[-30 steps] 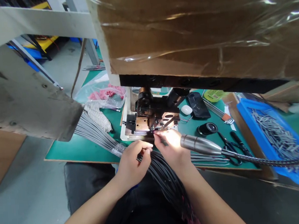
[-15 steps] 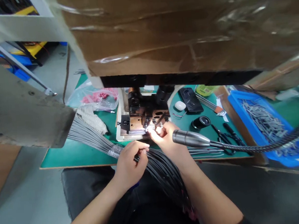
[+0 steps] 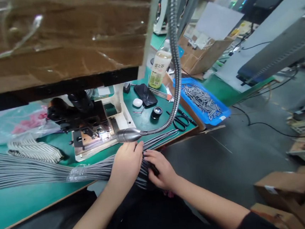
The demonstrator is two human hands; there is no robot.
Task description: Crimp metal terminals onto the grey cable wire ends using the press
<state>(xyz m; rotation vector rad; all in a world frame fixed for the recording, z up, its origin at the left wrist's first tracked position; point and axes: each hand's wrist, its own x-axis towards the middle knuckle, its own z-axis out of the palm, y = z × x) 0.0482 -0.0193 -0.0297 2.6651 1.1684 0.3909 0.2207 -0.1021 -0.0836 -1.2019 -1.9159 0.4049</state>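
A thick bundle of grey cables (image 3: pixel 29 171) runs along the front of the green table, bound with clear plastic wrap (image 3: pixel 77 173). My left hand (image 3: pixel 127 163) lies over the bundle just below the lamp head, its fingers curled round some of the cables. Beside it, my right hand (image 3: pixel 162 169) is closed on the darker cables, where they bend down over the table edge towards my lap. Palms and undersides of the fingers are hidden. The lit press machine (image 3: pixel 98 140) stands behind and left of my hands.
A flexible lamp (image 3: pixel 129 134) arches over the table (image 3: pixel 14 212). To the right lie scissors (image 3: pixel 181 121), a round black loupe (image 3: pixel 156 112), a white case (image 3: pixel 137 102) and a phone (image 3: pixel 145 94). Beyond them are a bottle (image 3: pixel 160 67) and a blue tray (image 3: pixel 223 119) of short grey pieces.
The view has swung right. My right hand has left the machine's lit work area and come down to the cables; my left hand has moved from a pinch onto the bundle.
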